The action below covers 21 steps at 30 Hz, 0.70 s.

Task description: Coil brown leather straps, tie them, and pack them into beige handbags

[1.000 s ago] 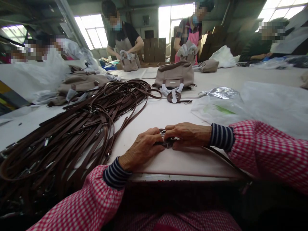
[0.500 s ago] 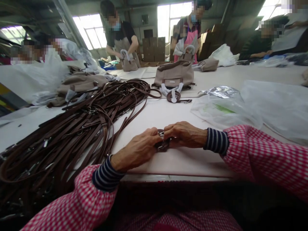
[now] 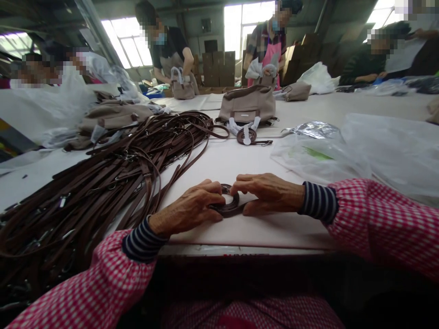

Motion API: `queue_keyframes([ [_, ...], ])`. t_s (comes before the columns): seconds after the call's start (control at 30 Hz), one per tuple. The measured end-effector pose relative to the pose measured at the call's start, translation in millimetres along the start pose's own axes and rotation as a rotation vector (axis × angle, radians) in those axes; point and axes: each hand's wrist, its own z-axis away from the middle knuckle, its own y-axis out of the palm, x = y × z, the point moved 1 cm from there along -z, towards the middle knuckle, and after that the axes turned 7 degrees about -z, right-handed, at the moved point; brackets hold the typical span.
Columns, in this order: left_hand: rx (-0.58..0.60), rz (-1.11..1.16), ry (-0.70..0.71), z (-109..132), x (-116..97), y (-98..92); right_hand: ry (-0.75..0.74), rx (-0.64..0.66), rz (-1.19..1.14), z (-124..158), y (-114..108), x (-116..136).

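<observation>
A dark brown strap (image 3: 230, 211), wound into a small coil, rests on the table in front of me. My left hand (image 3: 188, 206) grips the coil's left side, its fingers bent at the rim and its thumb low on the near side. On the other side, my right hand (image 3: 272, 194) holds the strap with the index finger at the coil's upper right and the thumb by the strap's end. A bit of metal hardware shows at the coil's far edge. Part of the strap is hidden under the right fingers.
A large heap of loose brown straps (image 3: 113, 183) covers the left side. Farther back stand a taupe handbag (image 3: 247, 103) and another coiled strap (image 3: 252, 137) with a white tie. Clear plastic bags (image 3: 318, 155) lie to the right. Several co-workers stand around the table (image 3: 206, 235).
Both hands have moved slightly apart and their fingers have spread around the strap. Its coil now shows as a wider ring with an open middle, where before the fingers bunched over it.
</observation>
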Motion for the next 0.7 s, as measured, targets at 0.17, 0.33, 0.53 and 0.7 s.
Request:
queue_keyframes([
  [0.17,0.063,0.043,0.100,0.3,9.6,-10.8,-0.047,0.005,-0.043,-3.3,-3.9,-6.9],
  [0.33,0.068,0.064,0.031,2.1,10.5,-5.3,0.035,0.072,-0.378,-5.3,-5.2,-3.7],
  [0.53,0.075,0.047,0.010,4.3,8.3,-4.7,-0.001,0.041,-0.277,-17.7,-3.9,0.2],
  [0.7,0.034,0.034,0.017,5.9,9.5,-4.0,0.009,0.096,0.011,-39.4,1.0,-0.1],
])
